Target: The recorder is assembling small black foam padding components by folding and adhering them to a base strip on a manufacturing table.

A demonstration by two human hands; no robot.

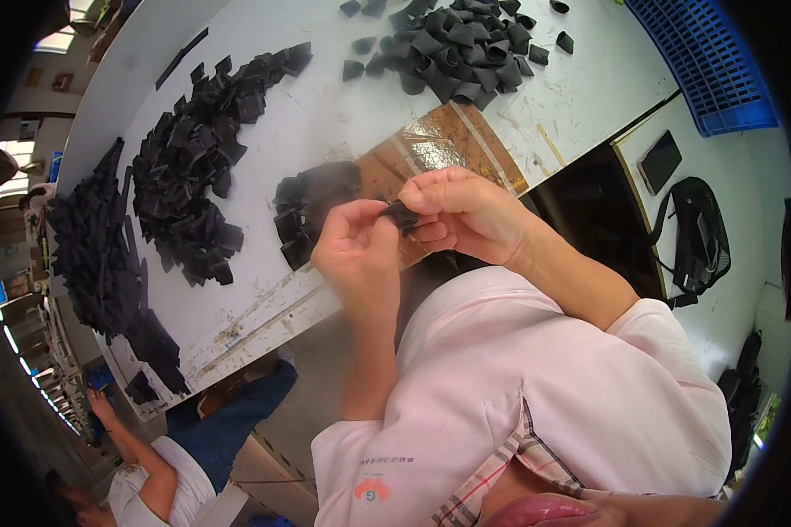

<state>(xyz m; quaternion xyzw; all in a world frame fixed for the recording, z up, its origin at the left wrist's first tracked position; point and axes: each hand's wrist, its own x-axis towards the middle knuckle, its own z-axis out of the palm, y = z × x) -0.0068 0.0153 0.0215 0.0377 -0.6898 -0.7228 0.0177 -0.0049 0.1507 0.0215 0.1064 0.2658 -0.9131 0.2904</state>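
The left hand (360,246) and the right hand (475,215) meet near the middle of the frame, each pinching the same small black piece (401,215) between thumb and fingers. This single piece is held up in front of the brown board; its visible part runs roughly left to right between the fingertips, but the fingers cover so much of it that its full long axis and the direction of any opening cannot be told.

Just left of the hands, a small heap of black pieces (316,198) lies on the white desk (325,114). One brown board (470,145) with a glossy covering lies just beyond the fingers, slanting across the desk. At the top centre is a pile of short black tubes (457,48), many with open ends showing and pointing in mixed directions; several lie loose around it. At the upper left spreads a pile of folded black pieces (189,167), and farther left a pile of narrow black strips (92,241). That makes four groups, each too overlapped to count by piece.

One blue crate (712,66) stands at the upper right, its slatted wall showing; its contents cannot be made out. Below it lie one dark phone (660,162) and one black mesh bag (701,233), its contents unclear. One other person (163,479) appears at the lower left.
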